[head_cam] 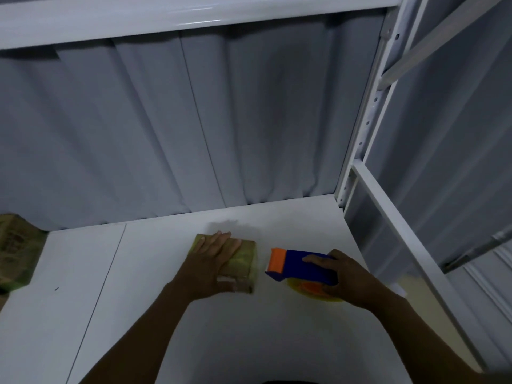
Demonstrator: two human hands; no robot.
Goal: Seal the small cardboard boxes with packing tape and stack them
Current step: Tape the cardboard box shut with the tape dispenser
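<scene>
Nearest to us, two bare forearms reach up from the bottom edge over the white table [138, 314], which we see is made of panels with a thin seam running across its left part. The left hand [213, 261] lies flat on top of the small cardboard box [246, 257]; its fingers are straight and lie close together, pointing away from us, and they cover most of the lid. The box rests on the table about midway across, and a pale patch shows at its near end under the heel of the hand, though we cannot tell what it is. Just to the right, apart from the box, the right hand [346, 278] grips the tape dispenser [300, 266], a blue body with an orange end that points toward the box. Its fingers are curled round the blue body, with one finger lying along the top. Beneath the dispenser we make out the roll of tape [310, 291], yellowish with an orange hub, low over the table. Farther off, at the left edge, more cardboard boxes [16, 253] sit blurred. Behind the table hangs a grey curtain [166, 134] in folds. A white metal upright [368, 115] with holes rises at the right, and a white beam [166, 20] crosses overhead.
</scene>
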